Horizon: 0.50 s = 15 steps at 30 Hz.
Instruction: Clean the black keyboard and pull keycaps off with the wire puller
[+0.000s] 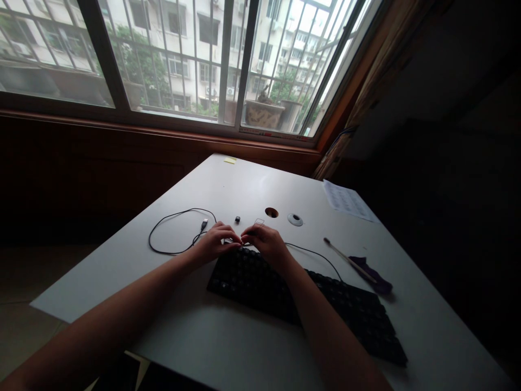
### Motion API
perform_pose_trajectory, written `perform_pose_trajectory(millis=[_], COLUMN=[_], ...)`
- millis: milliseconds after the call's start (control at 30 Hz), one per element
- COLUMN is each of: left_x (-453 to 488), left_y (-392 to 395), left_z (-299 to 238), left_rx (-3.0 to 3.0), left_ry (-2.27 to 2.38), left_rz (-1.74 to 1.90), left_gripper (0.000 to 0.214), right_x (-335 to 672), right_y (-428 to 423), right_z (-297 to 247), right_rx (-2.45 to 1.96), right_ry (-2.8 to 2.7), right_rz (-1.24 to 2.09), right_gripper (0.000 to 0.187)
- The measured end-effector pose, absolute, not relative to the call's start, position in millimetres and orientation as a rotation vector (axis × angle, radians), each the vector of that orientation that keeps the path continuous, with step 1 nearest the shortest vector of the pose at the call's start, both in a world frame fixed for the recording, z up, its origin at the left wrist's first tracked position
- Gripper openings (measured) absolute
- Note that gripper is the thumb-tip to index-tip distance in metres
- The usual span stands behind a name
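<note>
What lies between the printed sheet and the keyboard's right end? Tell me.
In the head view, a slim brush lying partly over a dark purple cloth.

One table (244, 339), two hands (217, 239) (266, 241), one keyboard (345, 304), one cable (149, 238) with one plug (204, 224), one wire loop (259, 219), one black piece (237, 220) — one brush (345, 256), one cloth (380, 282), one hole (272, 213), one cover (293, 221), one yellow note (230, 160), and probably one paper sheet (348, 201).

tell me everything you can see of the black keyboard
The keyboard is long, dark and plastic-looking, its rows of keys facing up, most markings too dim to read. It lies slantwise on the white table. The left hand and right hand meet at its far edge, near the left end; contact is unclear. The right forearm hides part of it. A thin cable reaches its far edge.
</note>
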<state>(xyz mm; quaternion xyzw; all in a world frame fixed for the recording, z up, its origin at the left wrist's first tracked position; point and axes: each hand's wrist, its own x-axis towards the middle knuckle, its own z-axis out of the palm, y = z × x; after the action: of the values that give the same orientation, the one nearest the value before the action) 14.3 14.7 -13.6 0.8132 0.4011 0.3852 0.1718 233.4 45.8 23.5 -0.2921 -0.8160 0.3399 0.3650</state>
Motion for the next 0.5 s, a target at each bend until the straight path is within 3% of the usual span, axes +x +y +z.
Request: perform_pose_trajectory(millis=[500], left_x=[16.5], left_y=[20.4], left_z=[-21.8], left_rx=[2.393], left_ry=[1.157], left_rz=[1.042], left_gripper=[0.008], right_x=[227.3], right_y=[44.1], right_z=[25.4], right_rx=[-0.792], right_ry=[-2.255], right_rz=[0.745], right_gripper=[0.004])
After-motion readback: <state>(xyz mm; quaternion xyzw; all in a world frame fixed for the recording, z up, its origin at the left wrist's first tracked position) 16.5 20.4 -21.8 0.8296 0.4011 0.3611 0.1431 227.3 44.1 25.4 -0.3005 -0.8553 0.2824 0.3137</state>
